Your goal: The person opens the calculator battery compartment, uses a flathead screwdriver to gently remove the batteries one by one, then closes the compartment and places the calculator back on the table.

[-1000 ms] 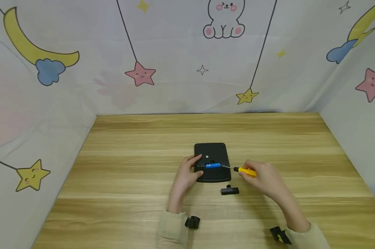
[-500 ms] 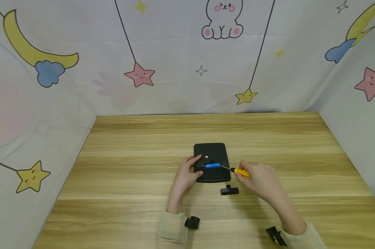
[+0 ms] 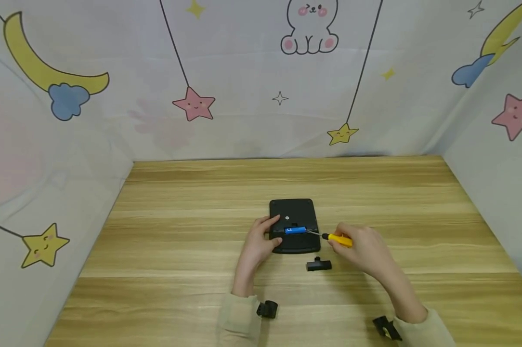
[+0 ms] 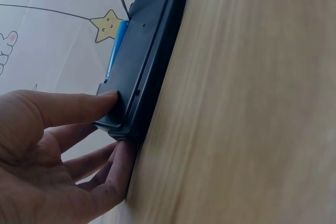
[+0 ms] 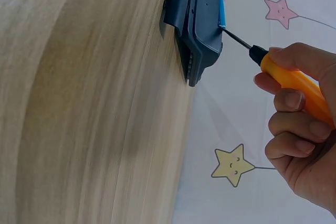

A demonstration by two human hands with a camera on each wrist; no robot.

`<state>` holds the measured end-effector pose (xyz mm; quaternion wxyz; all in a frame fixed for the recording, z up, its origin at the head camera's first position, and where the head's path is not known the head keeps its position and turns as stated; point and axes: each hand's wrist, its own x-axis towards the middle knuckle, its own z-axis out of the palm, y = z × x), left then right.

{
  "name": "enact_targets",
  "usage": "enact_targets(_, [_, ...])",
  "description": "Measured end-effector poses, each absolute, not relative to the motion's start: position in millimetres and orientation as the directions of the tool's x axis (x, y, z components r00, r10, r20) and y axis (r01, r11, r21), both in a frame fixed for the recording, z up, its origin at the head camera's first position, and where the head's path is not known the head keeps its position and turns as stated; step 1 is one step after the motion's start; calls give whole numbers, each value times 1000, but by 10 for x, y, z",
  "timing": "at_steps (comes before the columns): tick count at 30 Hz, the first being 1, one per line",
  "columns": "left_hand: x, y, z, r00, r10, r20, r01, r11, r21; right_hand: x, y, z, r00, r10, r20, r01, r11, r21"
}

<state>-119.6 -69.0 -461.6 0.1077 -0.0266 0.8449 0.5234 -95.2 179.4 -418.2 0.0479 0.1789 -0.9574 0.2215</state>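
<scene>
A black calculator lies face down on the table, with a blue battery in its uncovered compartment. My left hand holds the calculator's left edge. Its thumb presses on the back, while other fingers touch the side. In my right hand is a screwdriver, gripped by its yellow handle. The screwdriver's thin metal shaft reaches to the battery's right end; its exact contact there is too small to tell. Just below the calculator lies the small black battery cover, apart from both hands.
The wooden table extends around the calculator on every side. A white cloth with printed stars and moons hangs along the back and both sides. Black camera mounts sit at both sleeves.
My right hand and the screwdriver shifted slightly left, then a little back to the right. The screwdriver tip stays at the battery's right end. My left hand keeps its hold.
</scene>
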Motion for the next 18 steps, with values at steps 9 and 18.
enact_targets(9, [-1203,-687,-4618,-976,70,-204,-151,455,878,-952,1795,-4176,-931,-317,179,-364,842,-398])
enact_targets(18, [-1200,-686,-4609,-976,67,-208,-156,450,879,-947,1795,-4185,-924,-325,201,-380,835,-397])
